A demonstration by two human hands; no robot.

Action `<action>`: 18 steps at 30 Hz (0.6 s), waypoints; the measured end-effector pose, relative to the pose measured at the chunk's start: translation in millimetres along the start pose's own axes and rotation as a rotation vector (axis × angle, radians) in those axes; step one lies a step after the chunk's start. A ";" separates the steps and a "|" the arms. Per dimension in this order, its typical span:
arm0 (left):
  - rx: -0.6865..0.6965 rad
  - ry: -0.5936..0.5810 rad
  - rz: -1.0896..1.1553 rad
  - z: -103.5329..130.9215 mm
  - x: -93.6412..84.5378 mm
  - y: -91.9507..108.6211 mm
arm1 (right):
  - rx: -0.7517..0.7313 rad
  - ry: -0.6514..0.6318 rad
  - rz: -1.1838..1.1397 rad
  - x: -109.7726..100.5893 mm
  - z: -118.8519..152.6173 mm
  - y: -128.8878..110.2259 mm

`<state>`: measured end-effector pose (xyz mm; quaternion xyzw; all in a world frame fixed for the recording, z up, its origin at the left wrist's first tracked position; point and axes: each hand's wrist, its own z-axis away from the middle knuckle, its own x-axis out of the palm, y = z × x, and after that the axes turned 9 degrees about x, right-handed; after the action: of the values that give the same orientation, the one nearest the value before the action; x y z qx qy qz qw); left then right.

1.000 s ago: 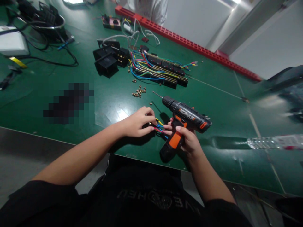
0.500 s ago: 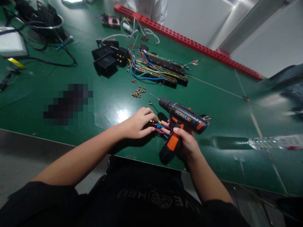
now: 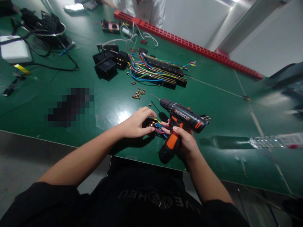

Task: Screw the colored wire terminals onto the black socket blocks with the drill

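My left hand (image 3: 140,123) is closed around a small black socket part with brass terminals (image 3: 152,124), low over the front of the table. Blue, red and yellow wires (image 3: 161,127) run from that part toward my right hand (image 3: 187,142). That hand grips the handle of a black and orange cordless drill (image 3: 182,115), its bit pointing up and left, and its outstretched fingers touch the wires. Brass screws (image 3: 139,93) lie in a loose pile beyond my left hand, with one screw (image 3: 150,104) apart near the drill bit.
Wired black socket strips (image 3: 163,71) and black plastic housings (image 3: 106,64) lie farther back. A bowl of black parts (image 3: 47,30) and cables stand at left, near a white box (image 3: 15,49). A plastic bottle (image 3: 274,141) lies right. Behind a red rail (image 3: 189,44) is another person.
The fingers of my left hand have lifted and opened a little, showing more of the socket part and its terminals. The drill remains in my right hand, almost unmoved.
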<state>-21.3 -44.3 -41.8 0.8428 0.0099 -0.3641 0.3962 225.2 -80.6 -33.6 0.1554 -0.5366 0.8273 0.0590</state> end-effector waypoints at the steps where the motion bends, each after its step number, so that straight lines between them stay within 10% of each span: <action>1: -0.009 0.022 0.021 0.0 -1.1 -1.5 | -0.005 -0.003 -0.001 -0.1 -0.3 0.6; 18: 0.015 -0.122 -0.028 0.1 -12.1 -3.2 | -0.031 -0.061 0.031 -5.7 1.6 0.2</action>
<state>-31.2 -38.8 -36.4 0.8218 -0.0051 -0.4203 0.3846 230.9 -81.8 -35.0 0.1715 -0.5533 0.8145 0.0323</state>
